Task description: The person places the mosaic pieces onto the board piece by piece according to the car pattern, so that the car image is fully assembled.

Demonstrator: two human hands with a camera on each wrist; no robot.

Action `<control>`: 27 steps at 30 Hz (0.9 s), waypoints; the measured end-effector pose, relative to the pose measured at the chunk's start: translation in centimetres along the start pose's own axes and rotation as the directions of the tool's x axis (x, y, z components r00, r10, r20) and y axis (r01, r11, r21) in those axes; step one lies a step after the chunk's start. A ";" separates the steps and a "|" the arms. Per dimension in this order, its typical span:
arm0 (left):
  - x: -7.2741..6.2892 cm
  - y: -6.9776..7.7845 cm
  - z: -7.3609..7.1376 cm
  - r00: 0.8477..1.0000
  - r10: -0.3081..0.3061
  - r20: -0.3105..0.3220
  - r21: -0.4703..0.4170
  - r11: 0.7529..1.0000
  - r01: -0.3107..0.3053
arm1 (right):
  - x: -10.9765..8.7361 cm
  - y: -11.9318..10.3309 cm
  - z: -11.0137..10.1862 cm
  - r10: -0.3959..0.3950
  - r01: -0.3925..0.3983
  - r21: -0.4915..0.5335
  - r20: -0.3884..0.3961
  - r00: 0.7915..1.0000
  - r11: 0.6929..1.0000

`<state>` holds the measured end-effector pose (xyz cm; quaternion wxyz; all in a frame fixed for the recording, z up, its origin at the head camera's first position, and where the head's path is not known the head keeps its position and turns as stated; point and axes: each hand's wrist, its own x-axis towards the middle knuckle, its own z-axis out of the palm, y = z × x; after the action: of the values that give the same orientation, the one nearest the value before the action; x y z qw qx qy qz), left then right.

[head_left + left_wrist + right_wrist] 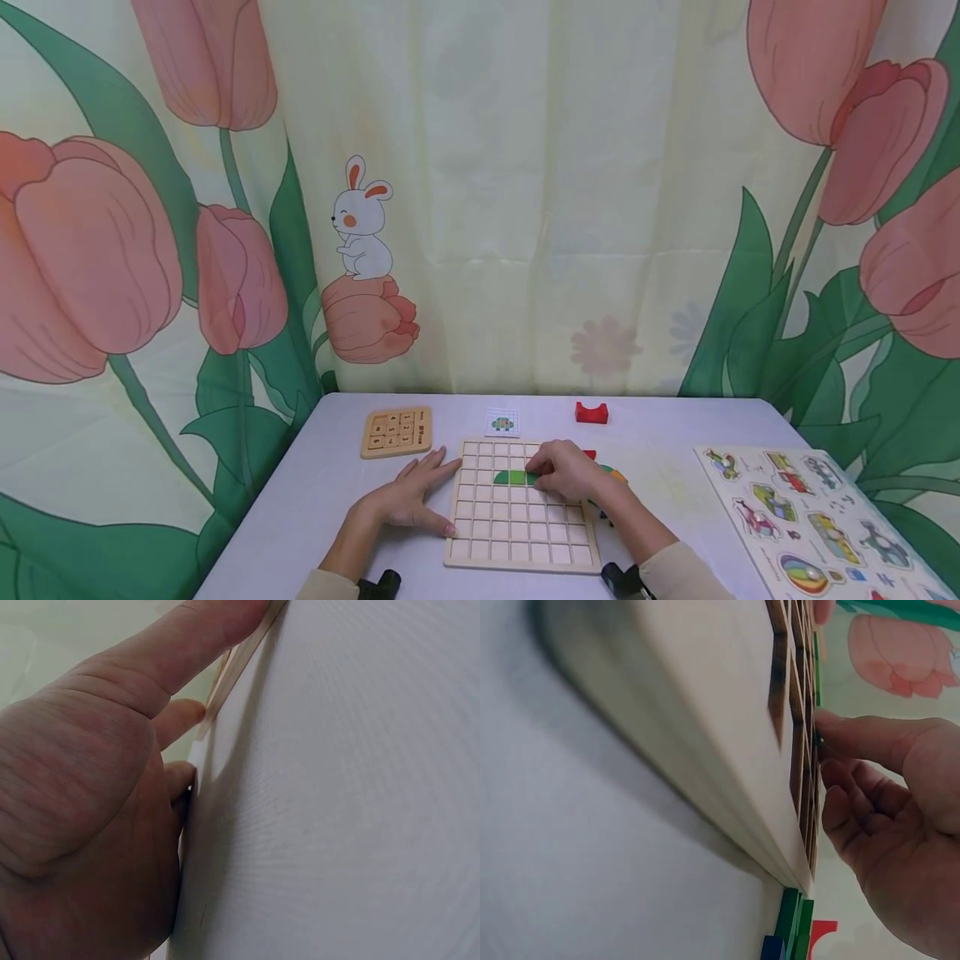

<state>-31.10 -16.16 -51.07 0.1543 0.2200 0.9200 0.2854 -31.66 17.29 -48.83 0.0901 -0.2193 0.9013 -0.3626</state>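
Note:
A wooden grid board (491, 552) lies on the table with a row of green pieces (517, 477) in its cells. My left hand (408, 496) rests on the table at the board's left side, fingers spread, with the thumb and a fingertip touching its edge. In the left wrist view the thumb (195, 645) lies straight against the wooden rim. My right hand (566, 471) is over the board and pinches a dark green piece (532, 478) at the right end of the row. The right wrist view shows its thumb (862, 739) at that piece; the other fingers are curled and partly hidden.
Behind the board lies a small picture card (502, 422), with a wooden number puzzle (397, 432) to its left and a red notched block (592, 413) to its right. Coloured blocks (618, 473) lie right of the board, partly covered. A sticker sheet (817, 517) is at far right.

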 end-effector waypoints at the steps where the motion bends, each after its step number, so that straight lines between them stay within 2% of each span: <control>1: 0.0 0.0 0.0 1.000 0.004 0.001 0.003 1.000 -0.004 | -0.1 0.0 0.0 -0.008 0.008 -0.001 0.003 1.000 1.000; 6: 0.1 -0.1 0.2 1.000 0.009 0.000 0.004 1.000 -0.009 | -0.6 0.0 -0.1 -0.038 0.038 -0.024 0.001 0.999 0.999; 11: 0.1 0.0 0.2 1.000 0.002 0.002 0.002 1.000 -0.002 | -1.2 -0.2 -0.4 -0.022 0.018 -0.040 -0.089 0.996 0.999; 14: 0.1 0.0 0.1 1.000 -0.002 0.002 0.000 1.000 0.002 | -1.5 -0.3 -0.6 0.025 -0.029 -0.022 -0.160 0.987 0.999; 19: 0.1 0.1 0.1 1.000 -0.004 0.004 -0.007 1.000 0.004 | -2.2 0.1 -1.6 0.058 -0.056 0.015 -0.249 0.967 0.998; 27: 0.1 0.0 0.1 1.000 -0.015 -0.003 -0.005 1.000 0.015 | -3.4 1.0 -3.6 0.084 -0.074 0.043 -0.311 0.947 0.996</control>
<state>-31.17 -16.09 -51.13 0.1554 0.2124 0.9211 0.2870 -30.17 21.68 -46.88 -0.0358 -0.1216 0.9065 -0.4028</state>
